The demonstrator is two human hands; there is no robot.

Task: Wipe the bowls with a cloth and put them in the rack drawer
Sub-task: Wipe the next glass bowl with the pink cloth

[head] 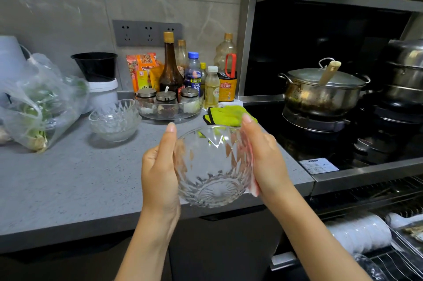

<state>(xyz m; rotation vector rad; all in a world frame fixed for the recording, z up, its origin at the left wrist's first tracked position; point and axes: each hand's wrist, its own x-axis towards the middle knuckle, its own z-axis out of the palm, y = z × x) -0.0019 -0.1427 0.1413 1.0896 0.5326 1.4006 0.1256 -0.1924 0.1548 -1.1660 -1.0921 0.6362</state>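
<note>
On counter (68, 177) at left, stacked bowls (114, 120). Over counter edge, left hand (160, 166) and right hand (266, 157) clasp glass bowl (212, 166) between them — tilted, mouth facing away, base toward person. Green cloth (229, 115) behind; orange bottle label (225, 89) in Chinese characters. Rack drawer (393, 264) lower right.

I am looking into a home kitchen: a lidded steel pot (320, 97) sits on a black gas stove (290, 145), sauce bottles (170, 67) and spice jars (166, 97) crowd the grey surface (68, 177) below tiled-wall sockets (147, 33), and a wire rack drawer (389, 260) holds white dishes (359, 232).
</note>
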